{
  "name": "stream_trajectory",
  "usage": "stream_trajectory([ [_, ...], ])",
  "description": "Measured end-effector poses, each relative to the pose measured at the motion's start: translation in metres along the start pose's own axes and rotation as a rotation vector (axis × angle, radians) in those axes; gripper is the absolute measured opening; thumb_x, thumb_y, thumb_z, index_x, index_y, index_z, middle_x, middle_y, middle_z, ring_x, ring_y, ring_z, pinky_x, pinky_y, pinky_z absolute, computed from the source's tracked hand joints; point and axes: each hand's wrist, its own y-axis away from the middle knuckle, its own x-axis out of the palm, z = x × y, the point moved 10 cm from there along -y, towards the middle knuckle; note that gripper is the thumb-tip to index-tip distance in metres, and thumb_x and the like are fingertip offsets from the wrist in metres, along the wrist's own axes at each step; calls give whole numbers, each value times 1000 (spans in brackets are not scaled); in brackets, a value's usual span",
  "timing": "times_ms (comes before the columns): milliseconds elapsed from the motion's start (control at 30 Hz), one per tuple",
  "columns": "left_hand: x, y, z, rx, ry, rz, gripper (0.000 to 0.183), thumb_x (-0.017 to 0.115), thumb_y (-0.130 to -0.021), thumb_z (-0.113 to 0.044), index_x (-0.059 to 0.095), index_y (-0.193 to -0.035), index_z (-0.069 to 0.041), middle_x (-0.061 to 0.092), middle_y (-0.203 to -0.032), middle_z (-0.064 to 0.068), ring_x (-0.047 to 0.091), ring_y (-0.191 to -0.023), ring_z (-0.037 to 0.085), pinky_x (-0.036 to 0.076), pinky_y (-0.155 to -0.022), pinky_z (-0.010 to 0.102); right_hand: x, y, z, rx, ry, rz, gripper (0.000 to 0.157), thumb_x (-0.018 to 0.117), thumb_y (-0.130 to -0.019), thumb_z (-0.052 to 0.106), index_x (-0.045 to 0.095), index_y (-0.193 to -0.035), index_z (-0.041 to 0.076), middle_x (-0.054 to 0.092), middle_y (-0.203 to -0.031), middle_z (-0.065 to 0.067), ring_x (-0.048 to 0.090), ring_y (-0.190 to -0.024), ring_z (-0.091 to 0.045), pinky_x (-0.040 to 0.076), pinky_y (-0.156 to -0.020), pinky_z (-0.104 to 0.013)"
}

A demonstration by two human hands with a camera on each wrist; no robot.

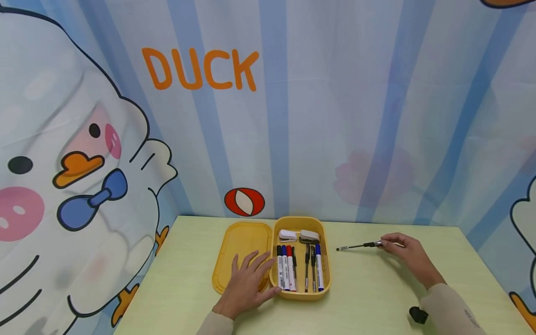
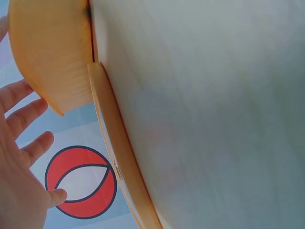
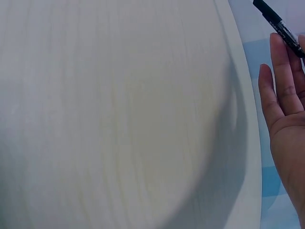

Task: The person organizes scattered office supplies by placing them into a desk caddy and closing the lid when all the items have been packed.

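My right hand [image 1: 410, 256] pinches a black pen [image 1: 371, 244] by one end, right of the box; its other end points left toward the box. In the right wrist view the black pen [image 3: 272, 19] shows at the top right corner, by the fingertips. Spread and fairly straight, the fingers of my left hand [image 1: 244, 284] touch the left side of the yellow box [image 1: 299, 296], over the yellow lid [image 1: 228, 246]. Markers [image 1: 290, 272] and black pens [image 1: 307, 270] lie side by side inside the box, below a white stapler [image 1: 287, 235] and a grey-and-black stapler [image 1: 309, 237].
A pale wood-look table [image 1: 364, 298] carries everything. Behind it hangs a blue striped curtain [image 1: 310, 116] with duck prints. A small black object [image 1: 418, 315] lies by the right sleeve [image 1: 450, 309].
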Motion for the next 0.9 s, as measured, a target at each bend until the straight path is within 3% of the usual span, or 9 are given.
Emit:
stream_trajectory([
  [600, 2, -1, 1, 3, -3, 7, 72, 56, -88, -74, 55, -146, -30, 45, -158, -5, 38, -145, 31, 21, -109, 80, -3, -4, 10, 22, -55, 17, 52, 58, -104, 30, 51, -135, -11, 70, -117, -12, 70, -109, -28, 57, -93, -38],
  [900, 3, -1, 1, -5, -6, 21, 73, 55, -88, -74, 53, -147, -31, 44, -159, -5, 37, -146, 31, 20, -110, 79, -1, -9, 22, 23, -54, 22, 44, 59, -103, 32, 58, -131, -2, 69, -117, -13, 71, -106, -24, 56, -95, -41],
])
